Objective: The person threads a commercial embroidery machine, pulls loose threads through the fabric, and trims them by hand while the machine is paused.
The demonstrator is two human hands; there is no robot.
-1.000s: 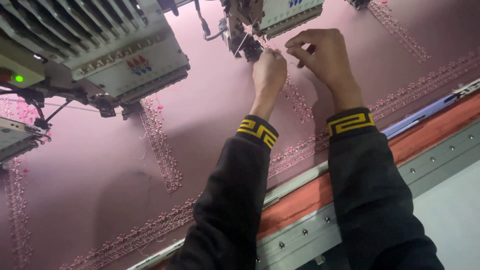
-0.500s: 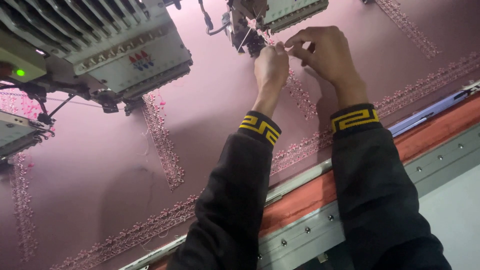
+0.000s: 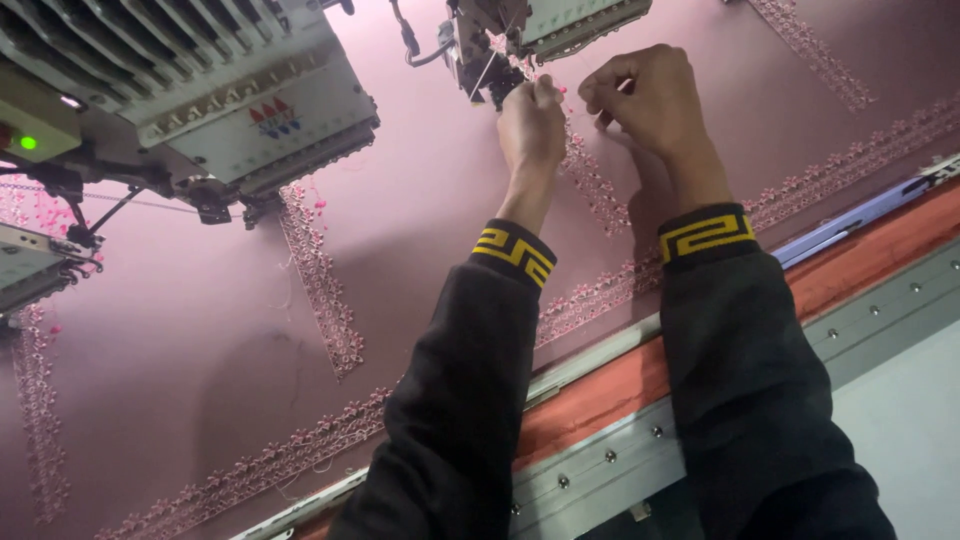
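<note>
— What's on the far left?

— Embroidery head [image 3: 190, 100] w/ a green light, parked over the pink fabric [image 3: 420, 240]. Stitched floral strip [image 3: 320, 285] runs under it. No change there vs a sec ago.

— And the hands?

— Both up at the next head [image 3: 545, 25], centre-top. Left hand [image 3: 532, 125] has crept up closer to the needle area [image 3: 490, 75] since half a sec ago; fingertips pinched together on what looks like a thin pink thread [image 3: 565, 92], tho it's too fine to be sure. Thread sits just below that head, btwn the two hands.

— Right hand?

— Right hand [image 3: 650, 100] has slid in too, now just beside the left, fingers curled shut, prob on the same thread's other end. Can't confirm.

— Meaning?

— My read: they've gone from reaching to fine work at the needle, threading or clearing a strand. Hands are near-touching, so the fiddly bit is on now.

— Further right?

— Orange frame rail [image 3: 860, 260] along the fabric edge, unchanged.
</note>
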